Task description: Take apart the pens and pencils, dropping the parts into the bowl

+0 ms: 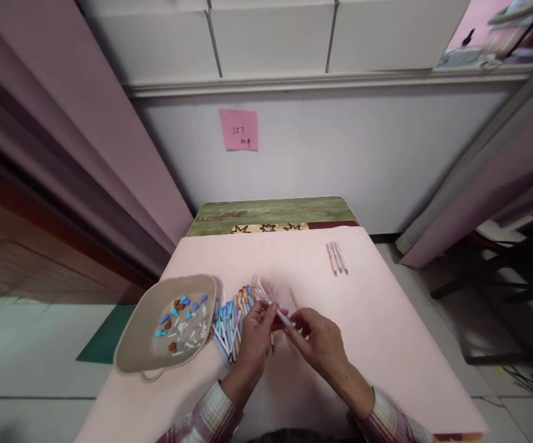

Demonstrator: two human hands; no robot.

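Both my hands meet over the middle of a pink-covered table. My left hand is closed, its fingers pinched on a pale pen barrel. My right hand is also closed, gripping the other end of the same pen. Just left of my hands lies a heap of several pen parts in blue, white and orange. A beige tray at the table's left edge holds several small blue, brown and white pieces.
Three finished pens lie side by side at the far right of the table. A green patterned surface sits behind the table against a white wall with a pink sticky note. Curtains hang on both sides.
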